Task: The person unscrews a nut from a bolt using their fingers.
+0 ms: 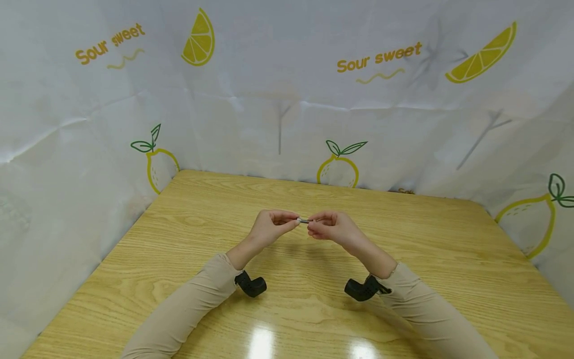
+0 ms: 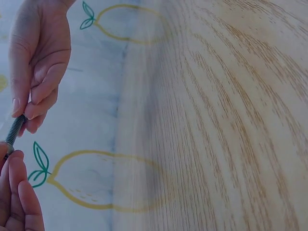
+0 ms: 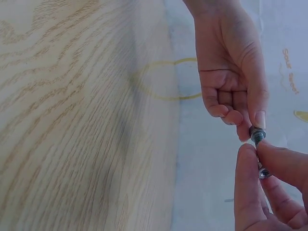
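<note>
Both hands hold a small silver bolt (image 1: 304,221) between them, above the table. My left hand (image 1: 270,227) pinches one end between thumb and fingers. In the right wrist view that end carries a wider metal piece (image 3: 257,133) at the fingertips. My right hand (image 1: 334,228) pinches the other end with thumb and forefinger, and a shiny metal tip (image 3: 263,172) shows beyond those fingers. The bare thread (image 2: 15,131) is visible between the hands in the left wrist view. Fingertips hide parts of both ends.
A wood-grain table (image 1: 202,199) lies under the hands. Behind it and at its sides hangs a white cloth (image 1: 251,129) printed with lemons and lettering. Each wrist wears a black camera mount (image 1: 251,284), and beige sleeves (image 1: 188,304) cover the forearms.
</note>
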`<state>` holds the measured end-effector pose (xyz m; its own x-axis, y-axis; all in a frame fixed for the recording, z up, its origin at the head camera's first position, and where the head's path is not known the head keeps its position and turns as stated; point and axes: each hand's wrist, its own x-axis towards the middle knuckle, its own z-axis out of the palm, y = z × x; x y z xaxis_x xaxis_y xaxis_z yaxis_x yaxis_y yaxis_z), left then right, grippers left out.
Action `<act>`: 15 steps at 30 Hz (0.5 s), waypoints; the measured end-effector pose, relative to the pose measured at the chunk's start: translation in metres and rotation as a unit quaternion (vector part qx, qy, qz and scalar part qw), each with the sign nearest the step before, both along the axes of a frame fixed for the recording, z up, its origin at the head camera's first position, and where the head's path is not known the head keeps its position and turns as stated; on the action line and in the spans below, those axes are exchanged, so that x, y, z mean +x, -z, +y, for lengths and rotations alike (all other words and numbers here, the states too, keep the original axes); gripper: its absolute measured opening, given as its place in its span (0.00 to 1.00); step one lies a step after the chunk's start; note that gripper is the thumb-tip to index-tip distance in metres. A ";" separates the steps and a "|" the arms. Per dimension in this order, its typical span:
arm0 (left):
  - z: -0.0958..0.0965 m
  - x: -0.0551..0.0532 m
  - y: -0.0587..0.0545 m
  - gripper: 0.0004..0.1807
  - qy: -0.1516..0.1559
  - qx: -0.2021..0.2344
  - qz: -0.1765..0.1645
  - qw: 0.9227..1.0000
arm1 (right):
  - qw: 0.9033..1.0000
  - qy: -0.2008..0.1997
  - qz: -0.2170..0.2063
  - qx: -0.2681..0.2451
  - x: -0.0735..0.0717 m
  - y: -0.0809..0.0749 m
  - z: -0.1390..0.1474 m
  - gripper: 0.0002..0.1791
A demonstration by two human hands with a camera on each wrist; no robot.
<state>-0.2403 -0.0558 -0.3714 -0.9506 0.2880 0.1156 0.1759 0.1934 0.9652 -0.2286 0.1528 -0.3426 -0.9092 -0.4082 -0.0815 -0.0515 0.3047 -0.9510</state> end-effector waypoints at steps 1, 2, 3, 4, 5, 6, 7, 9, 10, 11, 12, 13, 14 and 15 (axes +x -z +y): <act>0.000 0.000 0.000 0.15 0.000 0.000 0.000 1.000 | 1.000 0.000 0.004 -0.001 0.000 0.000 0.000 0.20; 0.000 0.000 0.000 0.15 0.000 -0.001 0.000 1.000 | 1.000 0.000 0.008 0.000 0.000 0.000 0.000 0.19; 0.000 -0.001 0.000 0.14 0.000 -0.001 0.000 1.000 | 1.000 -0.002 0.011 0.003 0.000 0.000 0.000 0.20; 0.000 -0.001 0.001 0.14 0.000 -0.002 -0.002 1.000 | 1.000 -0.003 0.010 0.003 0.000 0.000 0.000 0.21; 0.000 -0.001 0.001 0.14 0.000 -0.002 -0.003 1.000 | 1.000 -0.001 0.006 0.004 0.000 0.000 0.000 0.21; 0.000 -0.001 0.001 0.14 0.000 -0.002 -0.003 1.000 | 1.000 0.000 -0.001 0.005 0.000 0.000 0.000 0.22; 0.000 -0.001 0.001 0.14 0.000 -0.003 -0.003 1.000 | 1.000 -0.001 -0.006 0.006 0.000 0.000 0.000 0.23; 0.000 -0.001 0.001 0.15 0.000 -0.003 -0.003 1.000 | 1.000 -0.001 -0.015 0.007 -0.001 0.000 0.000 0.25; 0.000 -0.001 0.001 0.16 0.001 -0.003 -0.003 1.000 | 1.000 0.001 -0.022 0.005 -0.001 0.000 0.000 0.25; 0.000 -0.001 0.001 0.16 0.001 -0.002 -0.002 1.000 | 1.000 0.001 -0.023 0.004 -0.001 0.000 0.000 0.25; 0.000 0.000 0.000 0.16 0.001 -0.003 -0.002 1.000 | 1.000 0.001 -0.021 0.004 -0.001 0.000 0.000 0.24; 0.000 0.000 0.000 0.16 0.000 -0.002 -0.001 1.000 | 1.000 0.000 -0.016 0.003 -0.001 0.000 0.000 0.23; 0.000 0.000 0.000 0.16 0.000 -0.002 0.000 1.000 | 1.000 0.002 -0.012 0.002 -0.001 0.000 0.000 0.22; 0.000 0.000 -0.001 0.16 0.001 -0.001 0.000 1.000 | 1.000 0.003 -0.007 0.001 -0.001 0.000 0.000 0.21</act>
<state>-0.2400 -0.0558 -0.3709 -0.9501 0.2896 0.1156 0.1771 0.1959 0.9645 -0.2292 0.1531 -0.3430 -0.9104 -0.4028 -0.0945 -0.0372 0.3072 -0.9509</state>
